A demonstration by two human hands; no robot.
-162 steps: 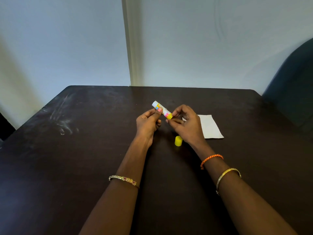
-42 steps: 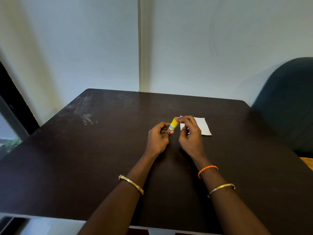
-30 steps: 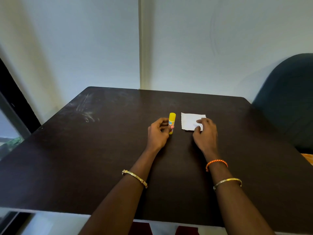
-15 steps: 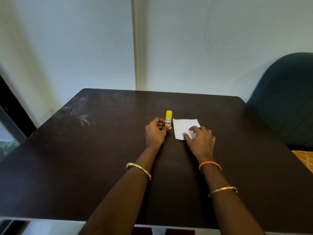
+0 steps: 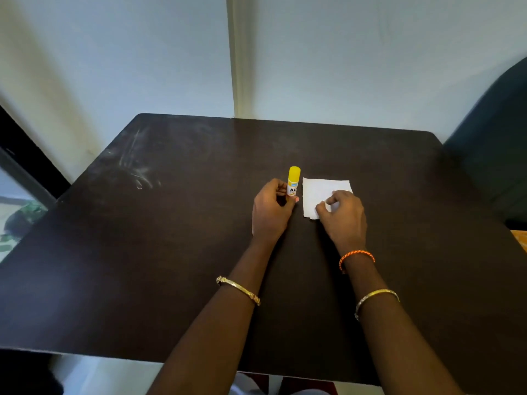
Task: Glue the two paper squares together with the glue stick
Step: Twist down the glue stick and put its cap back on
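Note:
A capped glue stick (image 5: 293, 181) with a yellow cap stands upright on the dark table (image 5: 171, 252). My left hand (image 5: 271, 209) grips its lower part. Just right of it lies a white paper square (image 5: 322, 192), flat on the table; whether a second square lies under it I cannot tell. My right hand (image 5: 342, 215) rests on the paper's near right corner, fingers curled and pressing or pinching the sheet there.
A dark upholstered chair (image 5: 496, 155) stands at the table's right side. White scuff marks (image 5: 134, 172) show on the table's far left. The wall runs close behind the table's far edge.
The cap went onto the glue stick and my left hand stood it upright. My right hand let go of it and moved onto the paper, shifting toward its near corner.

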